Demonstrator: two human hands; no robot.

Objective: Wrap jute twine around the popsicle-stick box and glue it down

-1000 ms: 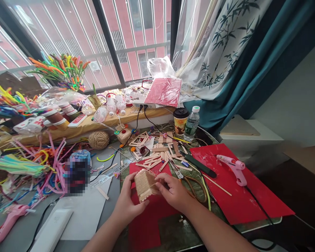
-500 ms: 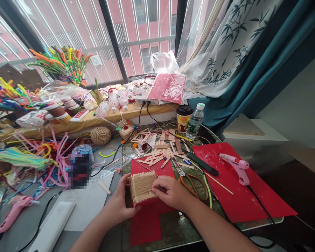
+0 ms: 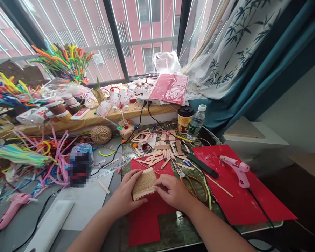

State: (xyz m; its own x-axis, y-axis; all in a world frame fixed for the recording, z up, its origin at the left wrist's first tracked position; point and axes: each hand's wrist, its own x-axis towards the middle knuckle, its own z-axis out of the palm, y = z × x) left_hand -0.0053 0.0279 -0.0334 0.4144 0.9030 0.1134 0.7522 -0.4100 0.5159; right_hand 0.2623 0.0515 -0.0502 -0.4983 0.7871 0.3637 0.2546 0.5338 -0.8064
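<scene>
A small box of craft sticks (image 3: 145,182), its face wound with rows of brown twine, is tilted over red paper. My left hand (image 3: 126,191) grips it from the left, fingers over the top edge and thumb along the bottom. At the box's right edge my right hand (image 3: 170,189) is closed in a pinch, apparently on the twine strand; the fingertips largely hide it. Red paper (image 3: 144,229) lies beneath both hands. Loose craft sticks (image 3: 155,159) are heaped just beyond the box, and orange-handled scissors (image 3: 195,187) lie right of my right hand.
A pink glue gun (image 3: 237,169) rests on red card at the right; another glue gun (image 3: 13,210) lies far left. A twine ball (image 3: 101,134), paper cup (image 3: 185,120) and water bottle (image 3: 196,122) stand behind. Black cables cross the table.
The box has turned and tilted in my left hand, whose fingers now reach further over its top. My right hand remains at its right edge, slightly shifted.
</scene>
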